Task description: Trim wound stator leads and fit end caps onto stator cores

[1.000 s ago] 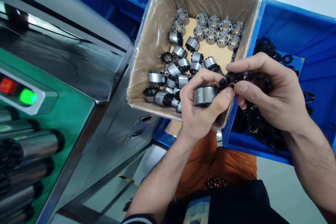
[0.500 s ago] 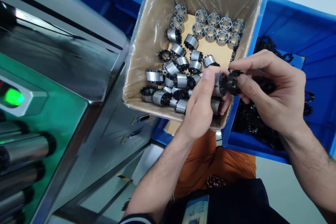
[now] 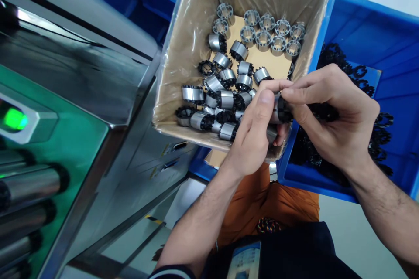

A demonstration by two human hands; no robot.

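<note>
the left hand (image 3: 252,139) curls around a metal core (image 3: 275,114), mostly hidden by its own fingers, above the near right corner of the lined box (image 3: 175,69). the right thumb and forefinger pinch at the black end ring (image 3: 285,115) on the core's right end — how far it is seated is hard to make out. dark pieces show under the right hand (image 3: 337,122) — held or lying in the blue bin (image 3: 397,83), cannot tell. the frame crops that bin.

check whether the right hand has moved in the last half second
Yes. Judged against the box, the right hand has shifted slightly left and lower in the view, closer to the left hand.
</note>
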